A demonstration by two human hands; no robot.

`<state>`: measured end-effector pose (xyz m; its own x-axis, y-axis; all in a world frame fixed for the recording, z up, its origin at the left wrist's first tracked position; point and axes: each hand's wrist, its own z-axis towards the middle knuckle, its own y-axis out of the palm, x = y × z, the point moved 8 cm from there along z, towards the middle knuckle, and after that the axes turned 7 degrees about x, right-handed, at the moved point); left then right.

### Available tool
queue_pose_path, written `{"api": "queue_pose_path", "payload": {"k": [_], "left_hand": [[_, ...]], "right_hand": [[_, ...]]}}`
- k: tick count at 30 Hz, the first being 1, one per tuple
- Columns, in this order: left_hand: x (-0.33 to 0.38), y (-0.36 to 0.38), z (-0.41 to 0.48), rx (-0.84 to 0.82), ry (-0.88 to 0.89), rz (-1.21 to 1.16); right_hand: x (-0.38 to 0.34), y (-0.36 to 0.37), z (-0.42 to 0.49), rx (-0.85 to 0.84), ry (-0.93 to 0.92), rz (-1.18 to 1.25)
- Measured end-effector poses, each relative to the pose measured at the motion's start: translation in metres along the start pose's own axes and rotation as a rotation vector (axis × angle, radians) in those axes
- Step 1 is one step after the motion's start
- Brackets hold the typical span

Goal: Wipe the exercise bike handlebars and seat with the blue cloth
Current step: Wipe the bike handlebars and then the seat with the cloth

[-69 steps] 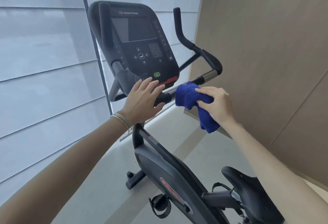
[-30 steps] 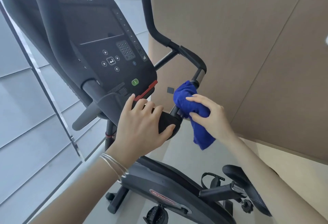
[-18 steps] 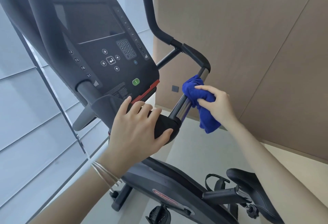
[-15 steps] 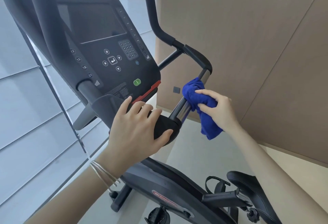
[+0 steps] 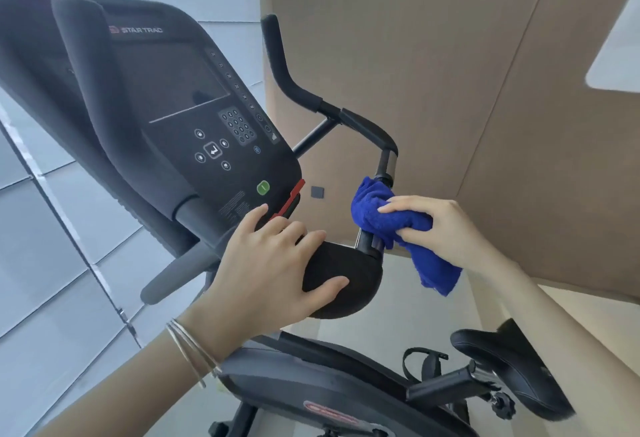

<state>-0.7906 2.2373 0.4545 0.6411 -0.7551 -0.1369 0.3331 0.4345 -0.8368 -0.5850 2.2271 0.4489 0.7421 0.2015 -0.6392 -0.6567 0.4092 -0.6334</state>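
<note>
My right hand (image 5: 440, 225) grips the blue cloth (image 5: 381, 218), which is wrapped round the lower part of the right handlebar (image 5: 363, 131) just above its black base pad. A tail of the cloth hangs down below my wrist. My left hand (image 5: 273, 270) rests on the rounded black pad (image 5: 349, 284) under the console, fingers spread over its top and thumb along its front. The black seat (image 5: 512, 367) sits at the lower right, untouched.
The dark console (image 5: 194, 114) with screen and keypad fills the upper left. The left handlebar (image 5: 176, 270) juts out below it. A brown panelled wall stands close behind on the right, window blinds on the left. The bike's frame and a pedal strap (image 5: 426, 364) lie below.
My right hand has slid the cloth down the right handlebar toward the base pad. The left hand stays on the pad. The view has tilted upward a little.
</note>
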Motion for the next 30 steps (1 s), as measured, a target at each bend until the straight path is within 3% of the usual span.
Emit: {"api": "queue_pose_path", "payload": {"k": [6,13,20,26,30], "left_hand": [[-0.036,-0.007,-0.003,0.046,0.148,-0.090],[-0.055,-0.010,0.006,0.033,0.245,-0.154],[-0.066,-0.010,0.010,0.134,0.320,-0.144],[-0.078,-0.013,0.024,0.193,0.340,-0.085],[-0.088,-0.012,0.032,0.148,0.303,-0.081]], "right_hand": [[-0.031,0.002,-0.029,-0.073,0.107,-0.069],[-0.039,0.015,-0.001,-0.080,0.201,-0.292],[-0.048,0.033,0.006,-0.298,0.167,-0.416],[-0.026,0.028,0.033,-0.204,0.227,-0.433],[-0.013,0.032,0.059,-0.198,0.265,-0.467]]}}
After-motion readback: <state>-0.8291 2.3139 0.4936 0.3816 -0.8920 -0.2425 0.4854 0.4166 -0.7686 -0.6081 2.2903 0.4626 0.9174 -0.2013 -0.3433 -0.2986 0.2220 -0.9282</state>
